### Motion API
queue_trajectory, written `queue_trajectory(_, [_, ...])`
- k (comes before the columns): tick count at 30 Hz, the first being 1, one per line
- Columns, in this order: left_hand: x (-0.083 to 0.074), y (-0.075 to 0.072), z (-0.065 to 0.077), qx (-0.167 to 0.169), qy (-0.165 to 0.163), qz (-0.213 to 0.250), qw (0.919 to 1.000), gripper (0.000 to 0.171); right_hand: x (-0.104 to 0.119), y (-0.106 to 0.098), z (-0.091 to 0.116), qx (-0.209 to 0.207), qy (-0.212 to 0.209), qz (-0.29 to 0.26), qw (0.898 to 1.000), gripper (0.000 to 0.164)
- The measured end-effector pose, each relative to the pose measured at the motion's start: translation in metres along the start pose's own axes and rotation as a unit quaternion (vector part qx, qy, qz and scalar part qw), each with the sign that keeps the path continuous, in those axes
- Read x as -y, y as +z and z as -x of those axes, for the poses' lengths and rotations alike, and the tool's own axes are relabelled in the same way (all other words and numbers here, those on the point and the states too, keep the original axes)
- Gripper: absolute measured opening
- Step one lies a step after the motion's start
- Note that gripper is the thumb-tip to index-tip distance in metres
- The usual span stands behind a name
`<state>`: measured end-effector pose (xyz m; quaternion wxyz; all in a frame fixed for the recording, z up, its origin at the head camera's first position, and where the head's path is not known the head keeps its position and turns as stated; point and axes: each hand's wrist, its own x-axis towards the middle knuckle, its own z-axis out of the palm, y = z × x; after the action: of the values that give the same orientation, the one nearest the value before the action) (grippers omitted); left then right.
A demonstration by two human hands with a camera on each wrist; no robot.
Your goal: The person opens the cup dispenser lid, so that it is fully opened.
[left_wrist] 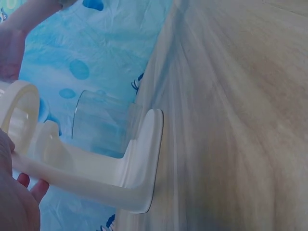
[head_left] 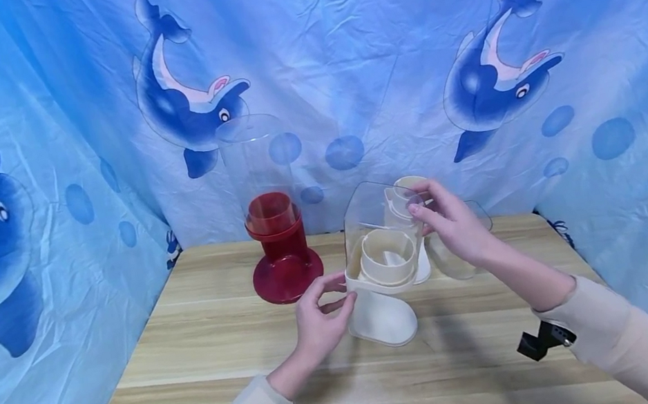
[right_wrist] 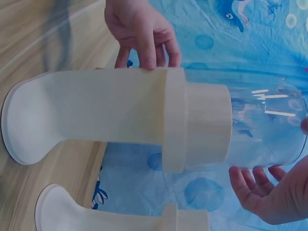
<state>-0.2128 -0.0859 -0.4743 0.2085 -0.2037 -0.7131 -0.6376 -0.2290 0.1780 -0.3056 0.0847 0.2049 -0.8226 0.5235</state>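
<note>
A cream dispenser stand (head_left: 382, 322) with a wide collar stands on the table. Its flat foot rests on the wood. A clear plastic container (right_wrist: 264, 130) sits over the inner ring and reaches down to the collar. My left hand (head_left: 319, 318) grips the edge of the collar, thumb in front and fingers around its side. Higher up, my right hand (head_left: 452, 218) holds the clear container near its top, thumb on one side and fingers on the other. Part of the left hand is cut off in the left wrist view.
At the back left stands a red dispenser stand (head_left: 289, 277) topped by a tall clear container (head_left: 255, 163). Behind the held stand is a second cream stand (right_wrist: 115, 219), partly hidden. Another clear container (left_wrist: 101, 122) stands on the table (head_left: 208, 352) under my right forearm.
</note>
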Motion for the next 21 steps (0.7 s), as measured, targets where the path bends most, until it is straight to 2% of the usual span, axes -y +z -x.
queue_trajectory(7, [0.002, 0.001, 0.006, -0.014, 0.022, -0.015, 0.9995, 0.043, -0.005, 0.005, -0.005, -0.001, 0.007, -0.023, 1.000, 0.042])
queue_trajectory(11, [0.003, 0.001, 0.005, -0.008, 0.027, -0.012, 0.9995, 0.044, -0.004, 0.007, -0.004, -0.010, 0.004, -0.007, 1.000, 0.040])
queue_trajectory(16, [0.004, 0.003, 0.005, 0.006, 0.049, -0.005, 0.9988, 0.040, 0.000, 0.007, -0.004, 0.003, -0.003, 0.005, 1.000, 0.043])
queue_trajectory(21, [0.007, -0.003, -0.010, 0.033, 0.060, -0.015, 0.9975, 0.050, 0.007, -0.001, -0.010, 0.019, -0.024, 0.038, 0.999, 0.044])
